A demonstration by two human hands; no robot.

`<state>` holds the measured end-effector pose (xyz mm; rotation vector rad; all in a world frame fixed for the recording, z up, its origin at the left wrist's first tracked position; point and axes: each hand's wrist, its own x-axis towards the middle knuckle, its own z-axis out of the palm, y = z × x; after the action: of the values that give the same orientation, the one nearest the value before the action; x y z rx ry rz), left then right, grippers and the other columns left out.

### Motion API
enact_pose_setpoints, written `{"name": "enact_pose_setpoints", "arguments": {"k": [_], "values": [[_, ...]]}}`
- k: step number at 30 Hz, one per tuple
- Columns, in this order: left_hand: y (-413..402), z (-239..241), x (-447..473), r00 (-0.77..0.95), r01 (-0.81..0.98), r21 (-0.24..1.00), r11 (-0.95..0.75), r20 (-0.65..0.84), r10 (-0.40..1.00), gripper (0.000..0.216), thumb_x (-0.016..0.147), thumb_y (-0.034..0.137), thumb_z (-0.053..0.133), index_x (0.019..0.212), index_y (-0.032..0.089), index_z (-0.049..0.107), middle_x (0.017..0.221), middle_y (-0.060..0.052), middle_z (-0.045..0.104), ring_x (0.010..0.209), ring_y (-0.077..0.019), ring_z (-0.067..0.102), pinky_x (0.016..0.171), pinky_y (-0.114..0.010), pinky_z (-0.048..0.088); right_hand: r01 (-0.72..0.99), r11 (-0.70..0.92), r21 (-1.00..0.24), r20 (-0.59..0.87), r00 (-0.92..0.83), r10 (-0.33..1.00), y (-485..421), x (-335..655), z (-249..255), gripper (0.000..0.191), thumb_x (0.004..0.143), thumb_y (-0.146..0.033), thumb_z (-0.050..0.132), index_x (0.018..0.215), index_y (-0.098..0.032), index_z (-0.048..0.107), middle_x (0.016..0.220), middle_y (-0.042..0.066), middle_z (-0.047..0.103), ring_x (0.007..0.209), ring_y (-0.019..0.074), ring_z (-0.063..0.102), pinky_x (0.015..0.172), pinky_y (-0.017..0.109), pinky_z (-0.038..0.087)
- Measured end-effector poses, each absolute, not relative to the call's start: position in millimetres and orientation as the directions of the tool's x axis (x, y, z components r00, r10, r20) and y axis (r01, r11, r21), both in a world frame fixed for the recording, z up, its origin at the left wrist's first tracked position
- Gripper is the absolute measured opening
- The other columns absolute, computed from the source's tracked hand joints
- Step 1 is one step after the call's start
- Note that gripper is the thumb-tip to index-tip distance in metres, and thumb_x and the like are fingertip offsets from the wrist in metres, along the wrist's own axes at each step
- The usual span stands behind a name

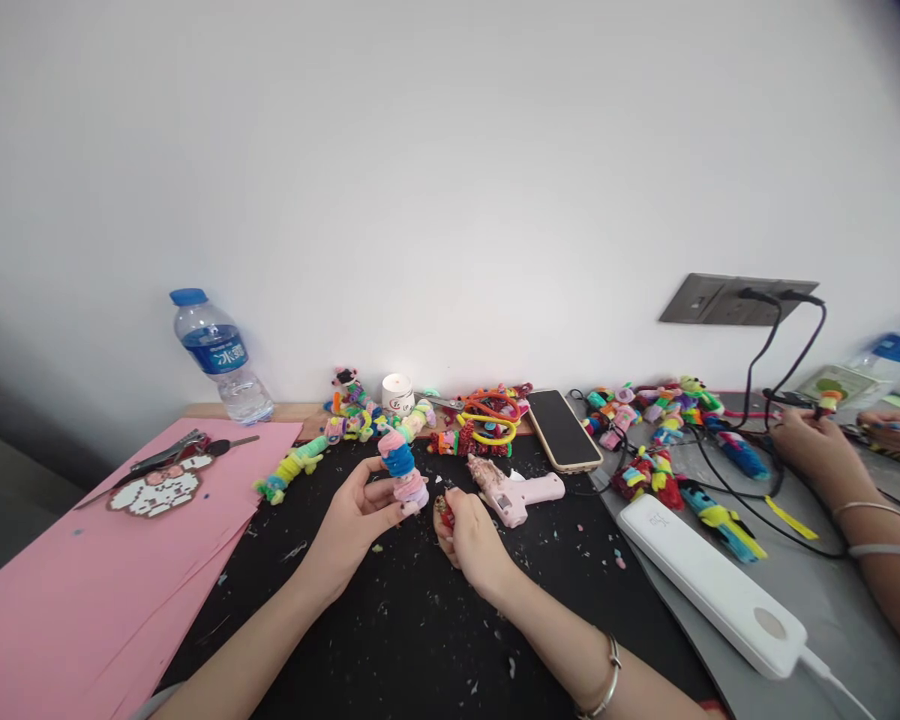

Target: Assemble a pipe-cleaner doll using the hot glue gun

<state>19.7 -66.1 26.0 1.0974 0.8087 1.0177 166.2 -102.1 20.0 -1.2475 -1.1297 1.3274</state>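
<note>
My left hand (352, 522) is closed around a small figure of wound pink, blue and white fuzzy wire (403, 470), held upright over the black mat (420, 620). My right hand (471, 538) is curled shut on a small red piece (445, 512) just right of the figure's base. A pink hot-glue gun (514, 490) lies on the mat right behind my right hand, its nozzle pointing left.
Pink paper sheets (82, 580) with a pixel-bead figure (157, 490) and scissors lie left. A water bottle (221, 355), lit candle (397, 392), phone (562, 428), several fuzzy-wire figures (667, 420), a white power strip (712, 585) and cables are around. Another person's hands (817, 445) work at right.
</note>
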Motion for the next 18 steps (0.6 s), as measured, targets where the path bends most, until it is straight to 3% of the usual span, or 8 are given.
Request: {"name": "enact_pose_setpoints", "arguments": {"k": [10, 18], "values": [[-67.8, 29.5, 20.5, 0.333, -0.293, 0.936, 0.195, -0.091, 0.938, 0.045, 0.061, 0.021, 0.077, 0.101, 0.017, 0.056, 0.099, -0.007, 0.07, 0.098, -0.0226, 0.062, 0.09, -0.035, 0.043, -0.055, -0.127, -0.99, -0.127, -0.003, 0.992, -101.3, 165.5, 20.5, 0.045, 0.089, -0.033, 0.026, 0.046, -0.024, 0.029, 0.035, -0.006, 0.024, 0.032, 0.0077, 0.018, 0.033, 0.023, 0.013], [-66.2, 29.5, 20.6, 0.345, -0.314, 0.927, 0.206, -0.091, 0.934, 0.046, 0.062, 0.017, 0.077, 0.102, 0.02, 0.054, 0.096, -0.004, 0.071, 0.098, -0.0208, 0.062, 0.092, -0.034, 0.042, -0.12, -0.188, -0.975, -0.184, -0.048, 0.982, -98.7, 169.6, 11.9, 0.054, 0.089, -0.051, 0.024, 0.045, -0.022, 0.03, 0.037, -0.008, 0.021, 0.032, 0.0055, 0.012, 0.033, 0.023, 0.008]]}}
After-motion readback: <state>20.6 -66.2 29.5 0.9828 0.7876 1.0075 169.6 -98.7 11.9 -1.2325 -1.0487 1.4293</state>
